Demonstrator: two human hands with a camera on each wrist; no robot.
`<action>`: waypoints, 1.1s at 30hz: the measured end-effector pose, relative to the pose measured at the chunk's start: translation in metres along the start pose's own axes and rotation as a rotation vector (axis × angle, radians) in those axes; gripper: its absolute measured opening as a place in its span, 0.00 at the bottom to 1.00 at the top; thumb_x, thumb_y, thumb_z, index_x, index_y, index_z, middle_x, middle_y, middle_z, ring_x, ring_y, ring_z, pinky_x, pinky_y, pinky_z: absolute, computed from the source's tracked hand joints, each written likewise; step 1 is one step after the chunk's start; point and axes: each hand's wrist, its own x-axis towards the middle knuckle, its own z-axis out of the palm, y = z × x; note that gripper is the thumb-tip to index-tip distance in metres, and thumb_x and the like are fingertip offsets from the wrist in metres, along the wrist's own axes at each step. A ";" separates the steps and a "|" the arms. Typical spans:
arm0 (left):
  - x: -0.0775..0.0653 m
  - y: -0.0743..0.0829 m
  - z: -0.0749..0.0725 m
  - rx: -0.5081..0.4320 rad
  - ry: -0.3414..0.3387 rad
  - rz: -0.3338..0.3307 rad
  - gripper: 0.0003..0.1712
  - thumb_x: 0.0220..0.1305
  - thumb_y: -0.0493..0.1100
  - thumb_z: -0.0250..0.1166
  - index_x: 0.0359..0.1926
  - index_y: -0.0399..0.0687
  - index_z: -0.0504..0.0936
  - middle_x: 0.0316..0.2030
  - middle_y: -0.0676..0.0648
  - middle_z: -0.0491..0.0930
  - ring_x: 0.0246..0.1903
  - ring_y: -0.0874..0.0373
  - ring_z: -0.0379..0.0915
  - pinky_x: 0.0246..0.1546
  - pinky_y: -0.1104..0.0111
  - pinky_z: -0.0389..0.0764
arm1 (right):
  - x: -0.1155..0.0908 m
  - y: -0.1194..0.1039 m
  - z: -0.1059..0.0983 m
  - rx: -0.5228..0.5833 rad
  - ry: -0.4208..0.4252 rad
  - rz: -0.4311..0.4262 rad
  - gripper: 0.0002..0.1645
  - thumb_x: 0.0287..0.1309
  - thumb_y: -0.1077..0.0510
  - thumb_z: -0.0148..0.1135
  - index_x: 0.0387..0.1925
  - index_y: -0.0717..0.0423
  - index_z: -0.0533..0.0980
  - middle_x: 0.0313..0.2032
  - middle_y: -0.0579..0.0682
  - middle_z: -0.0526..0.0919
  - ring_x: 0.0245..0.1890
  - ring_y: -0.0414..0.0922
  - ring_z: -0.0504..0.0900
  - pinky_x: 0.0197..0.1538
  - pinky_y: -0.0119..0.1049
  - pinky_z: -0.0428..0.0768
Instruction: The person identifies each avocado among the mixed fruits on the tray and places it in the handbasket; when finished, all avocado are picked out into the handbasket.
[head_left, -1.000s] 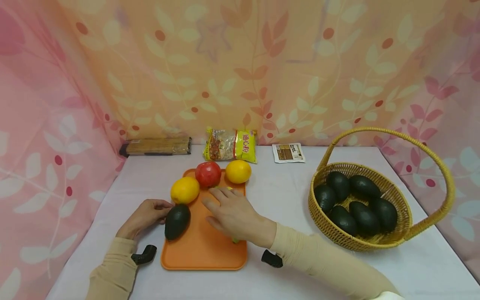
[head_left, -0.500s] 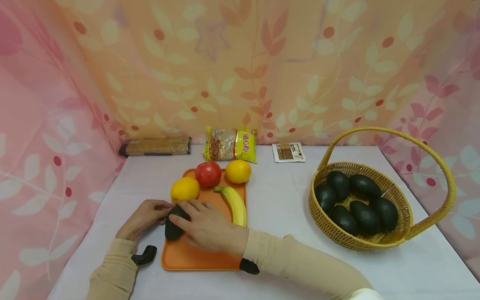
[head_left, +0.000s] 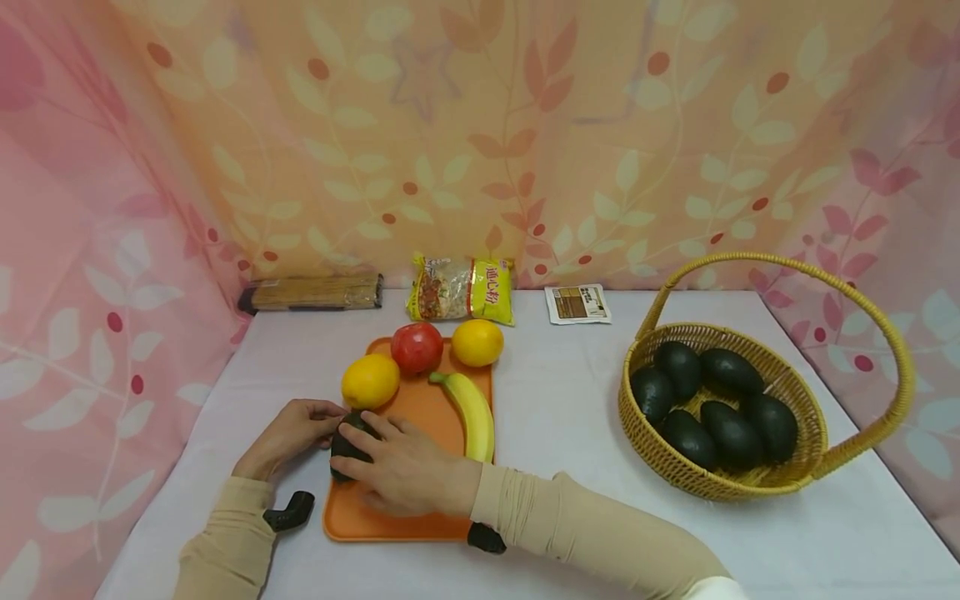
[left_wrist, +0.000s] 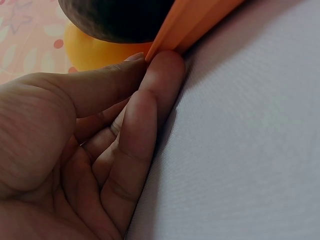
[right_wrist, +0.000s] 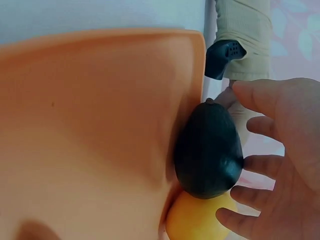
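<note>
In the head view my left hand (head_left: 292, 433) is at the left rim of the orange tray (head_left: 405, 527). The left wrist view shows its thumb and fingertips pinching that rim. A dark avocado (right_wrist: 207, 150) lies at the same side of the tray. Over it is my right hand (head_left: 412, 471), fingers spread and fairly straight, covering part of the avocado. Seen from the right wrist, the fingertips are right beside the fruit without curling round it. A yellow fruit (head_left: 371, 382), a red round fruit (head_left: 417, 347), another yellow fruit (head_left: 477, 342) and a banana (head_left: 474, 417) are also on the tray.
A wicker basket (head_left: 652, 454) with a tall handle stands on the right, holding several avocados (head_left: 729, 435). Along the back lie a bundle of wooden sticks (head_left: 315, 293), a yellow pasta bag (head_left: 461, 290) and a small white packet (head_left: 577, 305). Patterned curtains surround the table.
My right hand has moved left from the banana to above the avocado, leaving the banana uncovered on the tray's right side. My left hand has stayed at the tray rim.
</note>
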 end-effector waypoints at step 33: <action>0.001 0.003 0.001 -0.079 -0.022 -0.041 0.23 0.67 0.45 0.63 0.53 0.29 0.79 0.34 0.48 0.84 0.29 0.59 0.80 0.34 0.71 0.82 | 0.001 0.005 -0.001 -0.015 0.027 0.017 0.24 0.66 0.41 0.56 0.61 0.39 0.75 0.62 0.51 0.70 0.57 0.54 0.76 0.58 0.38 0.79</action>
